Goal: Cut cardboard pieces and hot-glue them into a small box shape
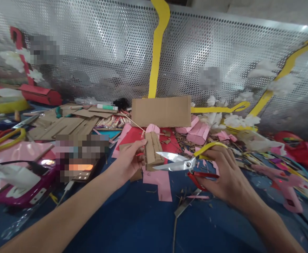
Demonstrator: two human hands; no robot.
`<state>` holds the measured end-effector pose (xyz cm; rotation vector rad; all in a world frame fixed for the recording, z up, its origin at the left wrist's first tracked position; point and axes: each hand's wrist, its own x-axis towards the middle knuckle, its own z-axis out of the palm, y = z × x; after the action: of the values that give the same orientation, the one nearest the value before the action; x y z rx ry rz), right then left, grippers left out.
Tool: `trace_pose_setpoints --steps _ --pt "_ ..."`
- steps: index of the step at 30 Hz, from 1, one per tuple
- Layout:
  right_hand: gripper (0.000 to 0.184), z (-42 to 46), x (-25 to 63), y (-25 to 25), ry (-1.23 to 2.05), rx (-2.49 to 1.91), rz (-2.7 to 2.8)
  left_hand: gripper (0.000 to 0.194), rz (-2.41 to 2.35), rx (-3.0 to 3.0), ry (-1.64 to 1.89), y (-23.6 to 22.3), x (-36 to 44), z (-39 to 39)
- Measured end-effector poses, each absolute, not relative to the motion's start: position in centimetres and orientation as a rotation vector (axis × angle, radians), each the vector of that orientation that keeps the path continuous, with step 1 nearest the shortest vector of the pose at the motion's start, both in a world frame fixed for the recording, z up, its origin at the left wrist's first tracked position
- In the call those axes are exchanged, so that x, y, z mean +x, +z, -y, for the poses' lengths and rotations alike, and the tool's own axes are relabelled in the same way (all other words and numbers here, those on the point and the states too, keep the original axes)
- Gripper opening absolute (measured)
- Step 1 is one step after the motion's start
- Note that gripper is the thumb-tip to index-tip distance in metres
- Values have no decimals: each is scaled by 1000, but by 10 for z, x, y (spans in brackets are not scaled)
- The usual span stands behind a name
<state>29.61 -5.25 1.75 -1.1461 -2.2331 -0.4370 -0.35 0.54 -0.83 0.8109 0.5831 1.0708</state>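
My left hand (132, 158) is closed on the left edge of a small piece of cardboard (153, 147), folded or box-like with rough edges. In my right hand (222, 168) is a pair of scissors (188, 164) with one yellow and one red handle. Their blades are apart and point left, close to the cardboard's lower right edge; whether they touch it I cannot tell. Below lies pink paper (162, 181), partly hidden by the cardboard. Red paper (173, 140) is spread behind.
A cardboard box (161, 112) bearing a yellow strip (157, 56) stands at the back. On the right lies a pink glue gun (282, 182), on the left a purple power strip (30, 191) and yellow-handled scissors (8, 140). Scraps litter the blue surface (132, 218). Behind rises a perforated metal panel (111, 52).
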Motion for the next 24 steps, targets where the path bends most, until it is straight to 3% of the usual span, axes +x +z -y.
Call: trace_pose_setpoints --steps 8,24 --pt "41 57 290 23 -433 -1167 2244 21 -740 695 1154 -1 2 -1" --pt "37 63 286 25 -448 -1192 2325 20 -942 813 1150 -3 5 3"
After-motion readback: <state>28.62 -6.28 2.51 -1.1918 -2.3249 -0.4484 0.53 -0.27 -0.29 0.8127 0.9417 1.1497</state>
